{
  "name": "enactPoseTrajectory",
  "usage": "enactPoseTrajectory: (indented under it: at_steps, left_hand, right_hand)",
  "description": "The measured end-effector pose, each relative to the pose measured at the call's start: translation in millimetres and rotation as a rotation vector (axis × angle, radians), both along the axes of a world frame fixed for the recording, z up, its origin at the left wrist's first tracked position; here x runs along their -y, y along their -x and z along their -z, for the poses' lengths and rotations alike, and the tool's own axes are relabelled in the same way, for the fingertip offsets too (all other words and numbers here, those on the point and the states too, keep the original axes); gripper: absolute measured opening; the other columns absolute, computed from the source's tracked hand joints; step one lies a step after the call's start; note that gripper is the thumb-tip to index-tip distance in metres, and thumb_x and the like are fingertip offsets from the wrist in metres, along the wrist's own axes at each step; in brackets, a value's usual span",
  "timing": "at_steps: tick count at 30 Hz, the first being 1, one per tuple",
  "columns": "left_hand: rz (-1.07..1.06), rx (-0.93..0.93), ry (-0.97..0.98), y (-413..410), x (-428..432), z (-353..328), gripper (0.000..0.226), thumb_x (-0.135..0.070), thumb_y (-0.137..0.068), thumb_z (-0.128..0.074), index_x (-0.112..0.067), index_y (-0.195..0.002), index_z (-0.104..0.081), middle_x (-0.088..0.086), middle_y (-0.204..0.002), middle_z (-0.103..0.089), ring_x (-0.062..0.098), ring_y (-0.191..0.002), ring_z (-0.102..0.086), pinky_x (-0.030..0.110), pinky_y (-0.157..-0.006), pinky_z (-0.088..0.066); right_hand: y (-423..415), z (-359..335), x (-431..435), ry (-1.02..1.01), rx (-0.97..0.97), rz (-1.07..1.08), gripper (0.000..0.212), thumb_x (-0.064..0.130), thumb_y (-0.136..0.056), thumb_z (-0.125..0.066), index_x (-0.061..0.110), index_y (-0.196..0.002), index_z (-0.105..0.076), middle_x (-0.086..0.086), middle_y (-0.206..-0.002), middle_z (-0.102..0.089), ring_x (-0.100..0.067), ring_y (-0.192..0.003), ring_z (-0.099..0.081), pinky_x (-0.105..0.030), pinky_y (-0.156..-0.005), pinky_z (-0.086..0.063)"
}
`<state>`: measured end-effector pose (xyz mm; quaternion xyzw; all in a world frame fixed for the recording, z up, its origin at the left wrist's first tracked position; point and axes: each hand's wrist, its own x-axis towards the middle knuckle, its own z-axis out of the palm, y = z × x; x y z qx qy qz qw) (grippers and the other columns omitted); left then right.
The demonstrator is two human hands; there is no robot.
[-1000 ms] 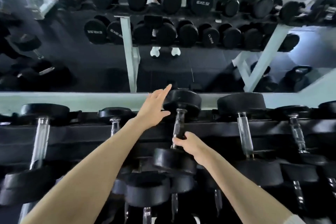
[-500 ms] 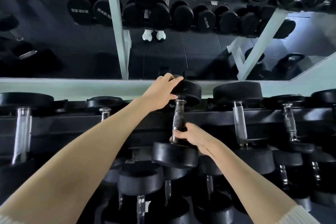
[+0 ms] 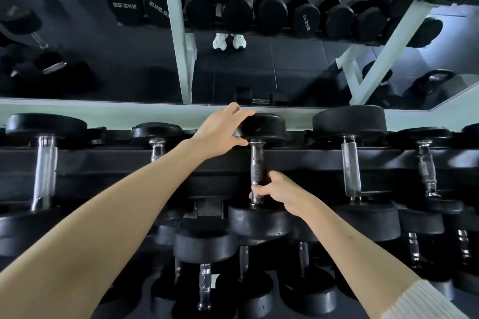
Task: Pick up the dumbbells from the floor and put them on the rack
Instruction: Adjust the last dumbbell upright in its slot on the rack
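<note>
The dumbbell (image 3: pixel 257 171) lies on the top tier of the rack (image 3: pixel 103 163), its chrome handle pointing away from the person and bridging the 2 black rails, so the job here looks like seating rather than carrying. The right hand (image 3: pixel 276 189) grips the near end of that handle, fingers (image 3: pixel 259 190) wrapped fully round the bar just above the near head (image 3: pixel 259 223); held so low, it can steer and take weight while leaving the rest of the bar bare. The left hand (image 3: pixel 223 132) clasps the far head (image 3: pixel 261 125) from the dumbbell's left, fingers spread over the top and the thumb tucked under the rim, a hold that probably steadies the round head against rolling and nudges it square into its slot. A bigger dumbbell (image 3: pixel 350 168) sits just to its right and a smaller one (image 3: pixel 155 142) to its left, both lying the same way, which suggests each slot is sized and ordered. Beyond the far head runs a mirror (image 3: pixel 129 72). I judge this 1 nearly placed; whether it bears fully on both rails cannot be told.
</note>
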<state>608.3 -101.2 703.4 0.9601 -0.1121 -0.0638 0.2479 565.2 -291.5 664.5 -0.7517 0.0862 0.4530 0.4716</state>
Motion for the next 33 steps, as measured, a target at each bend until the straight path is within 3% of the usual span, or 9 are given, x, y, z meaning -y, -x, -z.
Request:
enactPoseTrajectory:
  at_steps: [4,6,10,13,15,18,21,28,33]
  left_hand:
    - [-0.027,0.004,0.024,2,1,2,0.068,-0.025,-0.079,-0.071,-0.02,-0.139,-0.039,0.007,-0.124,-0.048,0.023,-0.107,-0.052,0.032,-0.09,-0.044]
    - [-0.034,0.01,0.012,4,2,3,0.069,-0.026,-0.08,-0.071,-0.022,-0.14,-0.038,0.007,-0.126,-0.047,0.023,-0.11,-0.052,0.033,-0.092,-0.045]
    - [-0.045,-0.027,-0.035,11,2,0,0.075,-0.03,-0.082,-0.068,-0.027,-0.145,-0.028,0.004,-0.133,-0.045,0.022,-0.12,-0.048,0.036,-0.097,-0.045]
    - [-0.117,-0.014,-0.061,35,-6,-12,0.071,-0.031,-0.085,-0.063,-0.027,-0.146,-0.027,0.004,-0.14,-0.042,0.023,-0.127,-0.043,0.035,-0.102,-0.041]
    - [-0.192,0.014,-0.068,64,-18,-20,0.06,-0.03,-0.089,-0.058,-0.025,-0.144,-0.034,0.003,-0.141,-0.043,0.023,-0.13,-0.04,0.035,-0.106,-0.036]
    - [-0.363,0.051,-0.034,119,-49,-28,0.043,-0.027,-0.091,-0.054,-0.023,-0.134,-0.049,0.0,-0.134,-0.051,0.02,-0.127,-0.044,0.031,-0.103,-0.037]
    - [-0.573,0.058,-0.033,174,-98,-34,0.033,-0.02,-0.09,-0.054,-0.02,-0.123,-0.059,-0.001,-0.124,-0.058,0.019,-0.119,-0.05,0.029,-0.095,-0.041]
    - [-0.811,-0.001,-0.07,270,-212,-34,0.024,-0.012,-0.087,-0.059,-0.011,-0.109,-0.067,0.007,-0.11,-0.063,0.027,-0.103,-0.058,0.035,-0.088,-0.046]
    - [-0.893,0.015,-0.078,310,-316,-28,0.026,-0.013,-0.087,-0.058,-0.012,-0.112,-0.066,0.005,-0.115,-0.062,0.026,-0.102,-0.06,0.029,-0.083,-0.044]
  right_hand:
    - [0,2,2,0.012,0.015,-0.015,0.017,0.013,-0.088,-0.064,0.017,-0.102,-0.054,-0.007,-0.092,-0.073,-0.014,-0.092,-0.063,-0.024,-0.082,-0.038]
    - [1,3,1,0.026,0.011,0.004,0.024,0.015,-0.088,-0.065,0.015,-0.109,-0.054,-0.009,-0.097,-0.074,-0.015,-0.093,-0.063,-0.029,-0.09,-0.038]
    - [3,7,-1,0.117,0.059,-0.028,0.042,0.021,-0.088,-0.064,0.012,-0.127,-0.051,-0.009,-0.117,-0.067,-0.019,-0.1,-0.06,-0.03,-0.085,-0.046]
    - [10,0,-6,0.429,0.365,-0.172,0.055,0.038,-0.088,-0.059,0.014,-0.136,-0.046,-0.006,-0.129,-0.06,-0.025,-0.115,-0.058,-0.037,-0.095,-0.047]
    - [24,-16,-13,0.569,0.635,-0.124,0.043,0.038,-0.091,-0.055,0.017,-0.128,-0.052,-0.002,-0.121,-0.065,-0.024,-0.11,-0.061,-0.036,-0.089,-0.049]
    - [51,-41,-33,0.457,0.814,0.0,0.022,0.028,-0.093,-0.052,0.017,-0.109,-0.062,0.002,-0.102,-0.07,-0.022,-0.097,-0.065,-0.031,-0.075,-0.047]
    - [76,-52,-67,0.326,0.829,-0.129,0.017,0.025,-0.093,-0.054,0.017,-0.101,-0.066,0.004,-0.096,-0.071,-0.017,-0.092,-0.066,-0.025,-0.069,-0.04]
    - [135,-55,-190,0.179,0.81,-0.411,0.022,0.027,-0.093,-0.053,0.017,-0.106,-0.067,0.001,-0.105,-0.072,-0.02,-0.101,-0.065,-0.028,-0.079,-0.045]
    - [176,-50,-306,0.121,0.791,-0.411,0.022,0.029,-0.093,-0.052,0.017,-0.103,-0.067,0.0,-0.101,-0.072,-0.02,-0.098,-0.065,-0.026,-0.074,-0.045]
